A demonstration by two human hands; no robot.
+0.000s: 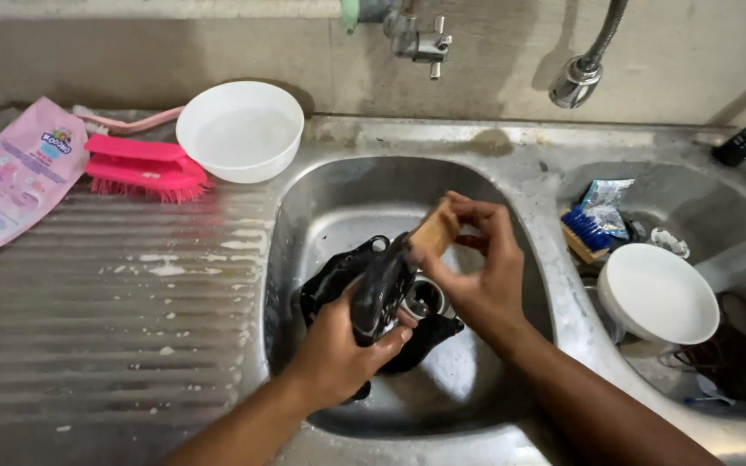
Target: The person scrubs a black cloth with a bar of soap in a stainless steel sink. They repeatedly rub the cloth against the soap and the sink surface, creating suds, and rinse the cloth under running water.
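Black, wet cloth (373, 293) bunched and lifted just above the drain of the left sink basin (321, 207), kept over the steel so drips and suds fall back inside rather than on the counter. Clenched round its lower fold by the left hand (338, 349), wrist coming up from the basin's near rim, fabric pulled up into a ridge, probably to give a firm surface to rub against. Pressed onto the top of that ridge: a tan bar of soap (435, 229), or possibly a small wooden brush block, hard to tell which, pinched between thumb and fingers of the right hand (477, 276), angled down toward the cloth. More cloth draped below, touching the basin floor around the drain (425, 298). Directly above the basin on the wall, a metal tap (420, 39); up and to the right of the basin, a hose nozzle (576, 82). Left of the basin, on the ribbed counter (88, 302) flecked with foam: a white bowl (239, 129) touching the basin's far-left corner, a pink scrubbing brush (144, 168) bristles down beside it, a pink toothbrush (131, 121) behind, and a pink detergent pouch (10, 173) lying flat, farthest out. Right of the basin, in the second basin (736, 224): a white dish (658, 293) tilted on a pile of other dishes, a blue-bristled brush (589, 233), and a crumpled sachet (606, 198), all parked clear of the washing.
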